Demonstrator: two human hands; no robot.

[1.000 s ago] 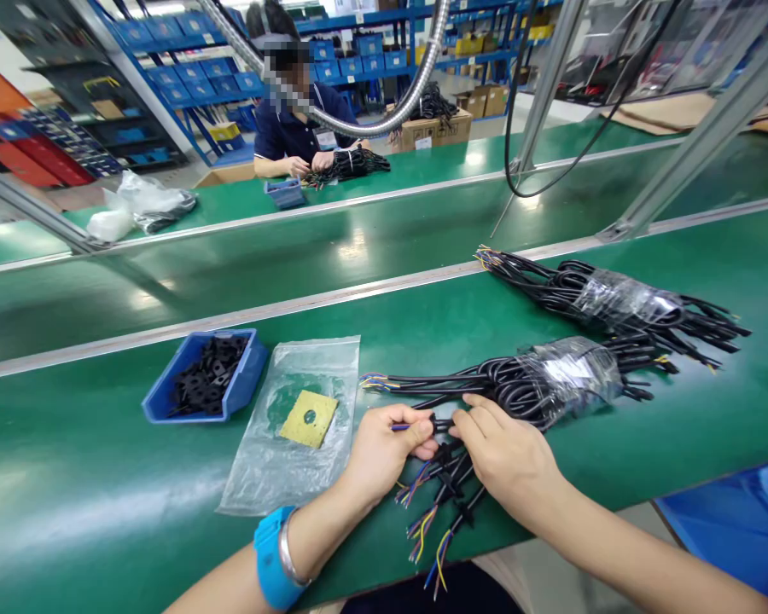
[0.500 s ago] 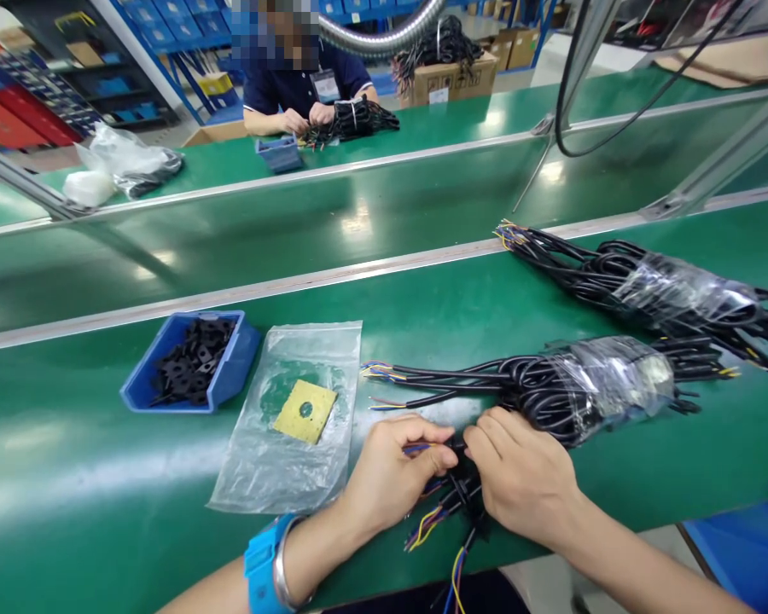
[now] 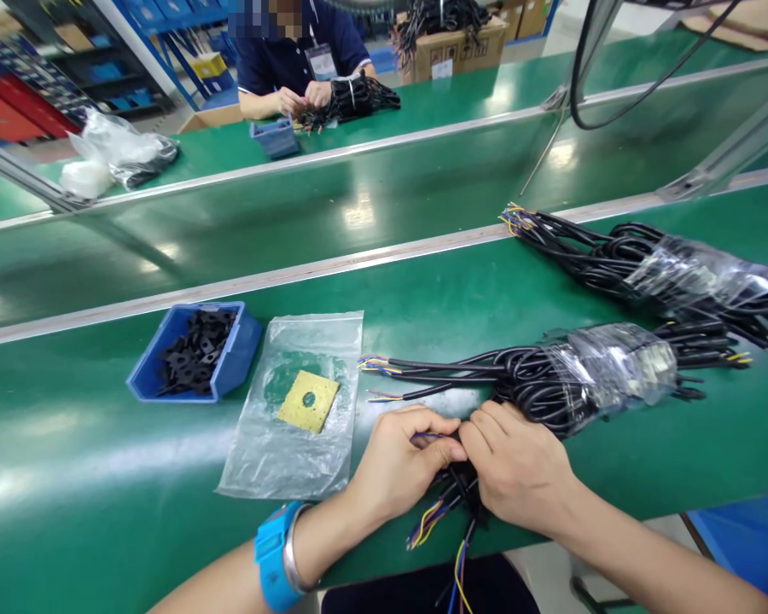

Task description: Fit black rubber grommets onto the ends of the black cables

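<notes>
Near the bench's front edge, my left hand (image 3: 410, 460) pinches the end of a black cable with thin coloured wires between thumb and fingers. My right hand (image 3: 515, 465) is closed on the same cable, its fingertips against those of my left hand; the gripped part is mostly hidden. Below them hang other cable ends with yellow, blue and red wires (image 3: 432, 522). Just behind my right hand lies a taped bundle of black cables (image 3: 608, 375), its stripped ends pointing left. A second taped cable bundle (image 3: 697, 273) lies farther back on the right.
A blue bin (image 3: 240, 362) of small black parts (image 3: 195, 354) stands at left. Beside it is a clear plastic bag (image 3: 282, 477) with a yellow square sponge (image 3: 308, 401) with a hole. Metal rails (image 3: 333, 263) cross behind. A co-worker (image 3: 300, 68) handles cables opposite.
My hands have come closer together on the cable, the fingertips now meeting. The camera view has tilted slightly downward. The bin, bag and bundles keep their places on the bench.
</notes>
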